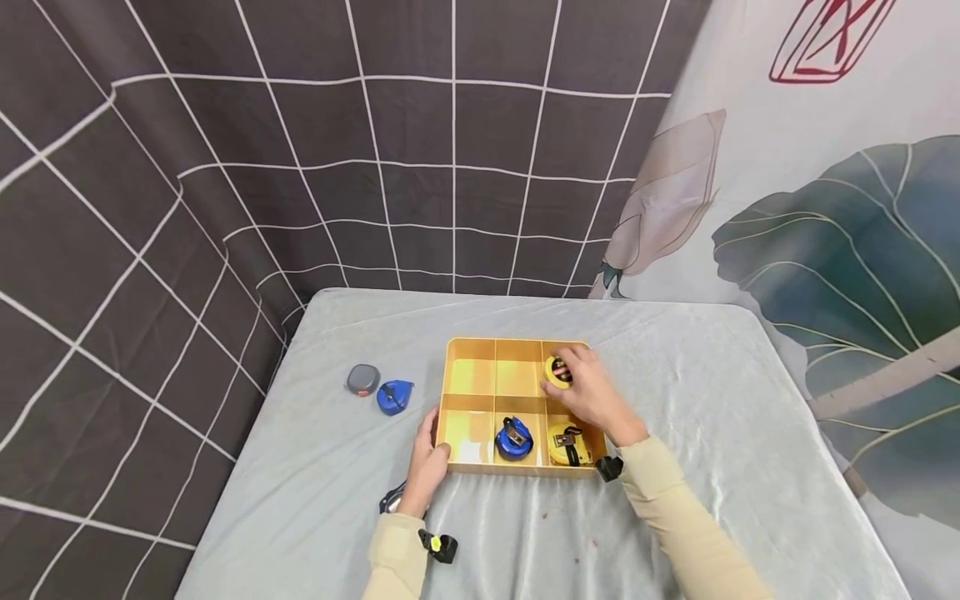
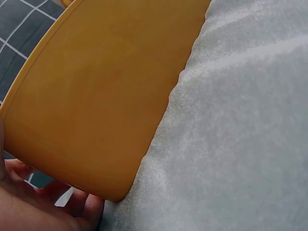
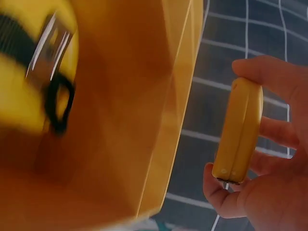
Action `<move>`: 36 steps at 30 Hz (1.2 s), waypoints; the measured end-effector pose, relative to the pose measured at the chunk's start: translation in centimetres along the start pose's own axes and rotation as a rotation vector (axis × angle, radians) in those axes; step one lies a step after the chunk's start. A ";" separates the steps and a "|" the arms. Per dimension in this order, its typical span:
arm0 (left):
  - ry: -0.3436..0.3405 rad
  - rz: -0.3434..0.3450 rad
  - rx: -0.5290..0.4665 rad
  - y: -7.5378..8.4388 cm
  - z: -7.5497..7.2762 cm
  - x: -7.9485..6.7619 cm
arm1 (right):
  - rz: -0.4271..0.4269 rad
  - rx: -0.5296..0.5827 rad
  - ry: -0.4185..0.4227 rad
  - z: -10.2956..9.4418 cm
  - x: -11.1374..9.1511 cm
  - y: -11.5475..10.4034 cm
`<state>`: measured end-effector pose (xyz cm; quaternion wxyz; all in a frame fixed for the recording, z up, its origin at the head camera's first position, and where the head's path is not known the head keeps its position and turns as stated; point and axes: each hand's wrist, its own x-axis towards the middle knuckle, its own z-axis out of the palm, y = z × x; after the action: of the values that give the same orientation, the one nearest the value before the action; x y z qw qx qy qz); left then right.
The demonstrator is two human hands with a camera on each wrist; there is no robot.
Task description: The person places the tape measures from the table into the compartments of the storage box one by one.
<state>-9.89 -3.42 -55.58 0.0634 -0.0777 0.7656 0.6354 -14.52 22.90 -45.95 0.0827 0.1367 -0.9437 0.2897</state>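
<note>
A yellow tape measure (image 3: pixel 238 130) is pinched edgewise between the thumb and fingers of my right hand (image 1: pixel 592 392). In the head view it overlaps the back right compartment of a yellow divided box (image 1: pixel 471 403); in the right wrist view it shows above the rim. My left hand (image 1: pixel 427 458) grips the box at its front left corner, fingers along the outer wall (image 2: pixel 106 96). Inside the box, a blue tape measure (image 1: pixel 513 438) lies in the front middle compartment. Another yellow tape measure (image 1: pixel 567 445), with a metal clip and black strap, lies front right.
Left of the box, a grey tape measure (image 1: pixel 363 379) and a blue tape measure (image 1: pixel 394 397) lie on the pale cloth-covered table (image 1: pixel 660 517). A dark gridded curtain (image 1: pixel 405 200) hangs behind and to the left. A patterned curtain (image 1: pixel 787 192) hangs at the right.
</note>
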 end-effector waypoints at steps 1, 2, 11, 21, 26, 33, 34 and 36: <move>-0.003 -0.003 -0.005 -0.1 0.1 0.0 | -0.008 0.008 -0.008 0.2 0.0 -0.4; -0.003 -0.006 -0.011 -0.1 0.1 0.1 | -0.013 0.020 -0.016 0.4 -0.1 -0.8; -0.002 0.002 -0.045 -0.1 -0.1 -0.1 | -0.105 0.070 -0.066 4.0 -0.6 -4.3; -0.036 -0.012 -0.058 -0.4 -0.2 -0.1 | -0.180 0.054 -0.154 7.4 -1.6 -7.5; -0.047 -0.018 -0.156 -0.2 -0.4 0.0 | -0.214 -0.034 -0.172 8.7 -1.5 -8.3; -0.012 -0.051 -0.180 0.0 -0.5 -0.2 | -0.267 -0.064 -0.187 9.5 -1.4 -9.2; -0.010 -0.057 -0.180 -0.1 -0.5 -0.2 | -0.262 -0.064 -0.197 9.6 -1.4 -9.2; -0.009 -0.056 -0.204 -0.3 -0.7 -0.2 | -0.251 -0.055 -0.223 9.7 -1.5 -9.4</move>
<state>-9.60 -4.12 -55.68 0.0762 -0.1021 0.6941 0.7085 -10.99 10.23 -49.32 0.0168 0.2822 -0.9302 0.2341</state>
